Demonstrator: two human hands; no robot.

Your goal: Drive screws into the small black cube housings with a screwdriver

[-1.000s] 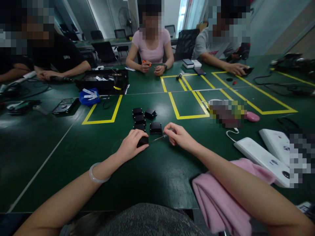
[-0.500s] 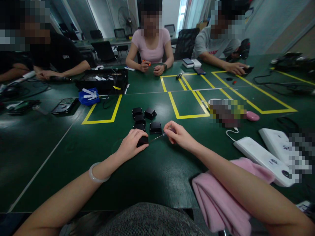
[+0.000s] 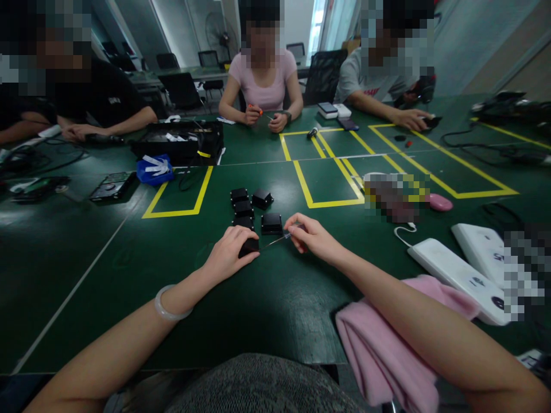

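Well, your left hand point(image 3: 228, 248) pinches a black box point(image 3: 249, 247).
Blocky and partly hidden, it sits between thumb and fingers; your right hand point(image 3: 310, 235) pinches a screwdriver point(image 3: 276, 241), shaft pointing its way.

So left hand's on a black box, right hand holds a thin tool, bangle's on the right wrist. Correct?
Wrong wrist: the head view shows the bangle on the left wrist. The rest stands: left hand on a black box, right hand holding a thin tool.
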